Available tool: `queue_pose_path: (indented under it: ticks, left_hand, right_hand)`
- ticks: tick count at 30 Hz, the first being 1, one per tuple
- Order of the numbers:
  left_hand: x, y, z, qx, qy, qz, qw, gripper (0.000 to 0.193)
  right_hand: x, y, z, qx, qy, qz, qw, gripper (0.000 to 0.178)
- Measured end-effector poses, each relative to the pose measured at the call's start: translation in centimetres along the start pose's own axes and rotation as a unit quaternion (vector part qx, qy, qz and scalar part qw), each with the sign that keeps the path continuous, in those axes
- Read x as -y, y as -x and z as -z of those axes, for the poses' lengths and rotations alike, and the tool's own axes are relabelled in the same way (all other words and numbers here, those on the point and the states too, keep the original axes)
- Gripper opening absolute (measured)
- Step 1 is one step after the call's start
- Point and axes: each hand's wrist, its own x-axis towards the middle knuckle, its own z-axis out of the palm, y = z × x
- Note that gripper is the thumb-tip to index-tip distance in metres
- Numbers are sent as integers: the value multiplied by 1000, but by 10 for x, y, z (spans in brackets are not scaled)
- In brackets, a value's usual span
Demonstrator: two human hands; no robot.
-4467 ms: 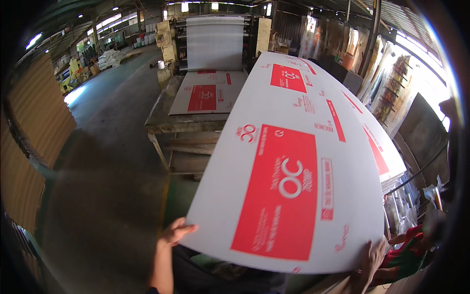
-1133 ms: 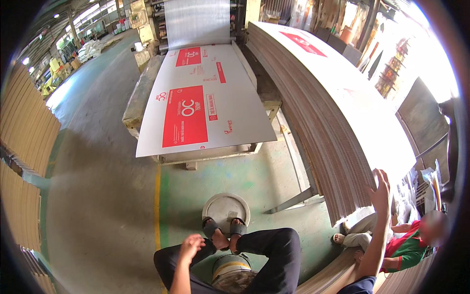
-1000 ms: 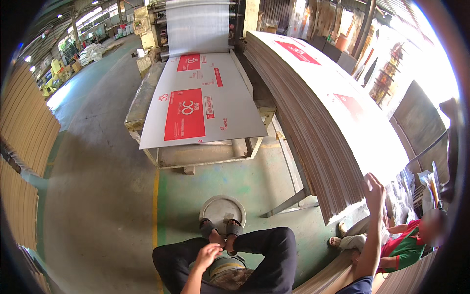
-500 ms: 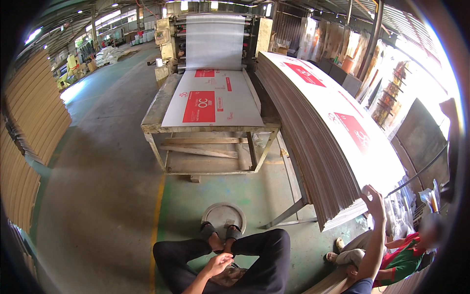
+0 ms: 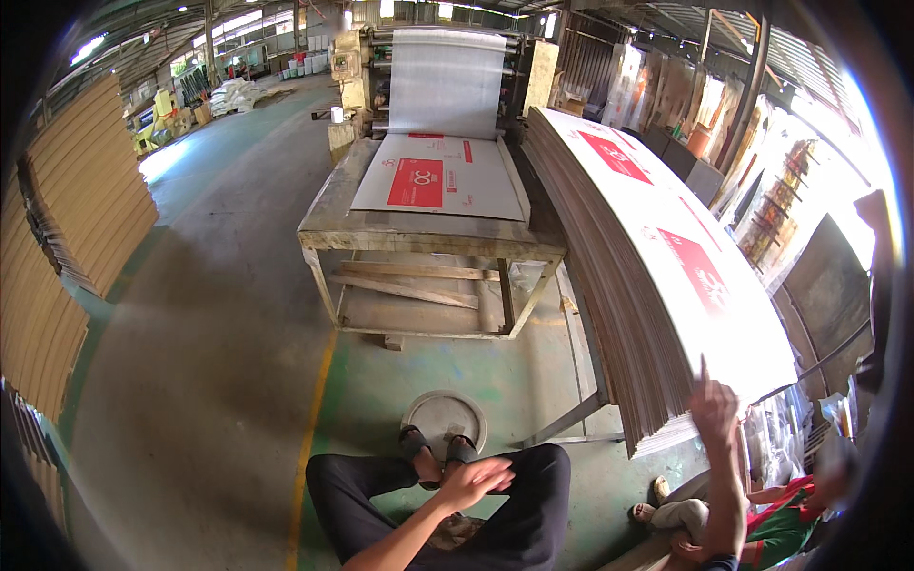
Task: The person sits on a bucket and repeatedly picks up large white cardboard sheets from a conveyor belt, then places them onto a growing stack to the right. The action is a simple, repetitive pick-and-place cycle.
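Printed sheets (image 5: 666, 224), white with red blocks, lie in a tall, slightly bowed stack on the person's right, running from near the body away into the room. The left hand (image 5: 473, 482) hangs over the lap with its fingers stretched out and close together, holding nothing. At the near corner of the stack is the right hand (image 5: 714, 407), its index finger pointing forward and the others bent in; whether it touches the top sheet or grips anything, I cannot tell. Below the left hand are the person's dark trousers (image 5: 519, 495), the knees spread, and dark sandals (image 5: 463, 448) at a round grey disc (image 5: 440, 411) on the floor (image 5: 209, 381).

At the lower right, beside the near end of the stack, another person sits in a red and green shirt (image 5: 790, 514). A yellow line (image 5: 309, 428) runs along the floor left of the knees, and brown boards (image 5: 90, 181) rise in piles along the left side.

Farther ahead stands a worn metal counter (image 5: 428, 238), with wooden planks (image 5: 409, 290) low inside its frame. One more printed sheet (image 5: 452, 171) lies flat on it, just left of the stack. Behind the counter, a roller machine (image 5: 541, 76) carries a hanging pale web (image 5: 446, 81). White sacks (image 5: 236, 95) sit well beyond, at the far left.
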Motion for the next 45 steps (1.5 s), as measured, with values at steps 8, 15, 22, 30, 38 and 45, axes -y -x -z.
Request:
queue_pose_path:
  ticks: [8,15,22,30,38,45]
  left_hand:
    - [-140,-93,-78,20,12,-14,1000,35]
    - [-143,29,78,-122,-22,21,992,49]
    - [-83,190,155,-205,-46,59,976,39]
    - [-40,267,177,-382,-22,-76,921,79]
    - [-5,308,177,-408,-6,-84,909,82]
    - [5,353,143,-464,-53,-41,883,73]
  right_hand:
    - [171,-51,91,-21,-286,103,953,39]
    - [7,115,51,263,-86,-467,840,63]
    - [67,263,98,323,-51,-444,834,75]
    - [132,136,74,219,-273,-514,783,53]
    - [183,143,-30,331,-320,-461,759,58]
    - [189,196,14,355,-340,-461,739,63]
